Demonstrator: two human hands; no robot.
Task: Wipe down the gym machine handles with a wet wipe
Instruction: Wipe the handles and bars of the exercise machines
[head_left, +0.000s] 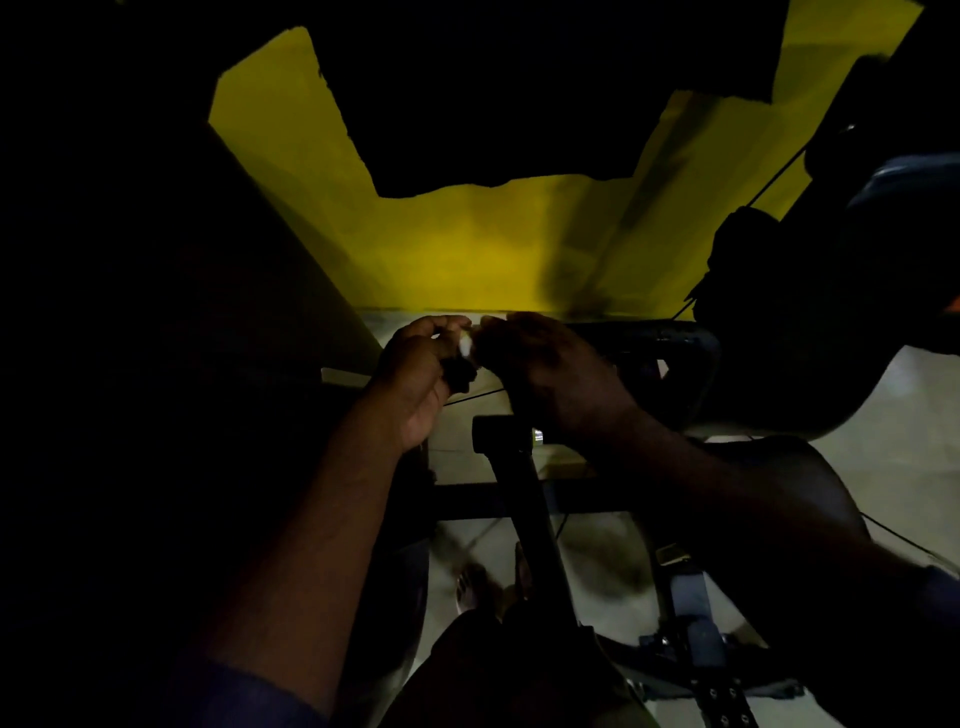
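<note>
The scene is very dark. My left hand (415, 374) and my right hand (545, 374) meet in the middle of the view, fingertips pinched together on a small white wet wipe (465, 345). A dark crumpled bit hangs below my left fingers; I cannot tell what it is. Just beneath the hands a black machine handle (498, 439) with a shiny metal end (537, 435) sticks out sideways from a black bar (535, 519) that runs down toward me.
A yellow wall (493, 244) stands behind. Black machine frames and pads (779, 338) crowd the right side. A thin cable (753, 195) runs diagonally at upper right. Pale floor (893, 467) shows below, with bare feet (488, 587) near the bar.
</note>
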